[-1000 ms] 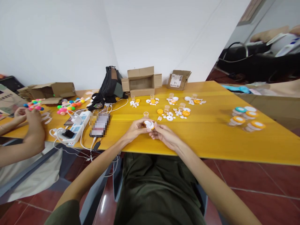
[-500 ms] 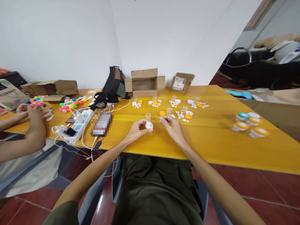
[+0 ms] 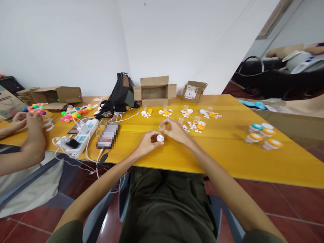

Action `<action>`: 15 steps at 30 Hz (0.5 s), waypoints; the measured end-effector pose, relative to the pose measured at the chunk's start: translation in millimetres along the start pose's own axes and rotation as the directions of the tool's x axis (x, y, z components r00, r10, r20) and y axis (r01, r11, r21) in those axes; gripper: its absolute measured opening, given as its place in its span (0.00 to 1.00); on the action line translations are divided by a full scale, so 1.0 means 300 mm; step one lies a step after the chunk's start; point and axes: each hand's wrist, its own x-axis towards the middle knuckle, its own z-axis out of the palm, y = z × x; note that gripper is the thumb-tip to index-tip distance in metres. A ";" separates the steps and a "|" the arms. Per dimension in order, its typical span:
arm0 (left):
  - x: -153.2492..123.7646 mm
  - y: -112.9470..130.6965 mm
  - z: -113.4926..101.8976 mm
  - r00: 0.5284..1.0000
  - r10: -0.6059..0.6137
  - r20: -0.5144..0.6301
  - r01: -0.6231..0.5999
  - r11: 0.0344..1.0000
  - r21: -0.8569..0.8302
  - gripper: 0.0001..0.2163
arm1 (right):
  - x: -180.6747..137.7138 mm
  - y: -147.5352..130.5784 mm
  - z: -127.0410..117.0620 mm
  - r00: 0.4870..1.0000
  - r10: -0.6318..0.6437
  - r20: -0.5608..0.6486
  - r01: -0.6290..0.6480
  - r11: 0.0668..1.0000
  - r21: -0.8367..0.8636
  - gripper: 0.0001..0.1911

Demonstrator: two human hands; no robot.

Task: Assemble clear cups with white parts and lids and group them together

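While a small white round part (image 3: 160, 138) was pinched at its edge between the thumb and curled fingers of the left hand (image 3: 147, 143), a clear cup (image 3: 161, 127) just beyond it was clasped by the thumb and forefinger of the right hand (image 3: 176, 131); whether the cup was touching the yellow table (image 3: 215, 155) could not be told. Behind the right hand, white loose parts (image 3: 193, 126) were scattered near an orange cap (image 3: 200, 127). Four lidded jars (image 3: 256, 137) were grouped well apart, toward the right end. At the left, a phone (image 3: 108, 135) was laid beside a white power strip (image 3: 86, 138), and a backpack (image 3: 123, 92) was placed beside an open carton (image 3: 155, 93) near the wall
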 end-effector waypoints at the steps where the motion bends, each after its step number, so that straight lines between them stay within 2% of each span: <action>1: 0.000 0.003 0.001 1.000 0.006 0.004 -0.006 1.000 0.014 0.11 | -0.019 0.003 -0.007 1.000 0.013 -0.024 -0.012 0.998 0.059 0.07; 4: 0.000 0.017 0.003 1.000 0.018 0.021 -0.020 0.998 0.067 0.09 | -0.077 0.010 -0.025 0.996 0.052 -0.070 -0.034 0.971 0.237 0.09; 7: 0.003 0.028 0.002 0.999 0.025 0.043 -0.030 0.994 0.109 0.09 | -0.131 0.012 -0.036 0.996 0.075 -0.056 -0.050 0.930 0.364 0.13; 11: 0.006 0.026 0.002 0.997 0.049 0.061 -0.057 0.991 0.125 0.09 | -0.185 0.017 -0.036 0.992 0.124 0.019 -0.120 0.900 0.419 0.21; 15: 0.005 0.017 0.000 0.994 0.077 0.071 -0.084 0.991 0.107 0.09 | -0.209 0.039 -0.022 0.987 0.158 0.017 -0.150 0.889 0.432 0.21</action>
